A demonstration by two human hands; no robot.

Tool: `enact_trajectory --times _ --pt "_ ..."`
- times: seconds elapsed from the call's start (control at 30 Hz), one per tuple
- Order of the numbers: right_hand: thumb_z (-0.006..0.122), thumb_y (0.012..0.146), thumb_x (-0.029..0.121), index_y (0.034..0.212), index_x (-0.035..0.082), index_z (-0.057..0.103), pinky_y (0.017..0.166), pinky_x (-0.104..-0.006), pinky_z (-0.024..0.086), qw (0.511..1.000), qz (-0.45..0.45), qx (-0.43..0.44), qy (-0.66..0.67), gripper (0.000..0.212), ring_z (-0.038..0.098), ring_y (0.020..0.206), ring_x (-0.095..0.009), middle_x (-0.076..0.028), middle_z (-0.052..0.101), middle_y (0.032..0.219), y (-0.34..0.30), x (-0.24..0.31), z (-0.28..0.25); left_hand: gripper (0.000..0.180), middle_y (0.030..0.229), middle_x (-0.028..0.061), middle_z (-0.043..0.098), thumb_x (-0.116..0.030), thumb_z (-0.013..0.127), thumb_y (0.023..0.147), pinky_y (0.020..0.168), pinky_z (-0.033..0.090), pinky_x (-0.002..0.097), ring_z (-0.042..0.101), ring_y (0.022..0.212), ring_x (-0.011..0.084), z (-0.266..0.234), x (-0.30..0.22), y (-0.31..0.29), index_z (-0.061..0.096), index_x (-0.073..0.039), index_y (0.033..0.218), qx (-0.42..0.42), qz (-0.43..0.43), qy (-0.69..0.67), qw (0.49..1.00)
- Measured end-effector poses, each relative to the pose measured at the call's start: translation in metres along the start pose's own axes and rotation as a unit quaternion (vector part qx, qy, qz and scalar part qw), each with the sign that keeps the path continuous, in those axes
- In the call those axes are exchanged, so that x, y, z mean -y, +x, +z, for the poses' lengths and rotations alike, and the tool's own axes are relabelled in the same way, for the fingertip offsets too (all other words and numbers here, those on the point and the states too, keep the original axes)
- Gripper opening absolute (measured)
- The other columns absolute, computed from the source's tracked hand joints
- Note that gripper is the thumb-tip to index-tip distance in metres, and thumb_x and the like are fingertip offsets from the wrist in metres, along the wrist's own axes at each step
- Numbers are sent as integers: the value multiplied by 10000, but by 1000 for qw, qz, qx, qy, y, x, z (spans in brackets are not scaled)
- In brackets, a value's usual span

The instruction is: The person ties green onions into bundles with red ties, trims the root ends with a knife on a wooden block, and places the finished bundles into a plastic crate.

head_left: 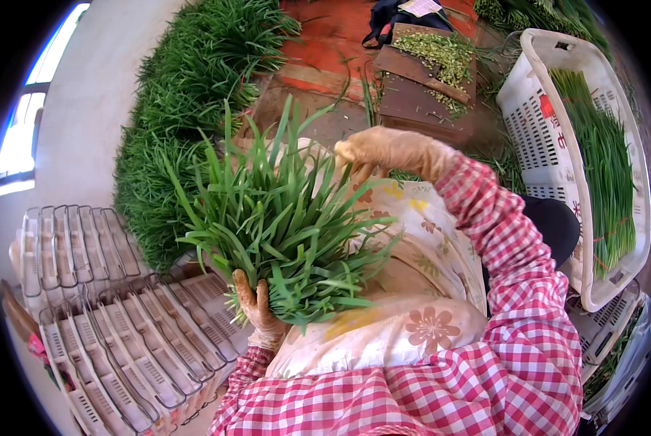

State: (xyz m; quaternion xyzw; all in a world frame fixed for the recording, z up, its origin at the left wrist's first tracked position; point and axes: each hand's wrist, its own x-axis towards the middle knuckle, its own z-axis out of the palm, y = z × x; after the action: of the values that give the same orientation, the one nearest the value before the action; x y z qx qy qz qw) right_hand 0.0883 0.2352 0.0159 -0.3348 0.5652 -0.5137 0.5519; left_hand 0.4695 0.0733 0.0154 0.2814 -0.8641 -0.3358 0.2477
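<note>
A: Chive bunch (289, 232)?
B: Left of white crate (532, 149); left hand (262, 312) grips its lower end. Right hand (394, 152) half-curled; cannot tell if holding.
A: Crate?
B: Banded chives (594, 167); red printing (547, 107) outside.

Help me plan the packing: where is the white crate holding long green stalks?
In the head view, the white crate stands at the far right, beyond the right checked sleeve; the chopped trimmings lie to its upper left.
</note>
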Motion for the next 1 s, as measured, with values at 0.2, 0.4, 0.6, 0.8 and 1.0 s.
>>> enact_trajectory --times 0.2,0.4,0.6,0.8,1.0 --pt "551 891 456 881 1 636 597 -283 485 988 -62 -80 -118 463 557 652 -114 5 564 722 16 21 31 582 1449 231 306 -127 692 767 1052 291 515 341 1310 424 -5 -18 4 435 -101 1288 35 243 270 931" --pt "610 877 334 944 51 649 451 -194 383 938 -57 -199 278 293 499 532 -66 12 587 713 -3 12 14 604 1466 204 277 -148 699 795 1068 298 490 306 1338 389 -8 -7 1 401 -122 1320 40 247 244 937" --pt "586 885 460 1036 23 628 445 -200 378 981 69 -35 180 464 484 529 -60 -14 600 796 8 12 10 616 1467 215 269 -176 708 792 1065 290 497 314 1330 401 -9 -7 4 402 -142 1324 49 236 255 936" --pt "598 882 312 954 61 647 426 -177 321 960 -122 -123 219 266 442 500 -56 40 552 680 20 15 30 714 1459 245 270 -280 761 724 1049 276 538 326 1312 433 -12 -4 9 409 -124 1326 51 269 263 925" --pt "576 882 434 787 87 619 363 -196 255 946 -87 -39 311 363 367 416 -30 7 539 610 -35 49 -13 752 1470 253 240 -303 778 683 1036 283 547 311 1312 450 -14 -11 5 415 -125 1318 65 241 256 934"
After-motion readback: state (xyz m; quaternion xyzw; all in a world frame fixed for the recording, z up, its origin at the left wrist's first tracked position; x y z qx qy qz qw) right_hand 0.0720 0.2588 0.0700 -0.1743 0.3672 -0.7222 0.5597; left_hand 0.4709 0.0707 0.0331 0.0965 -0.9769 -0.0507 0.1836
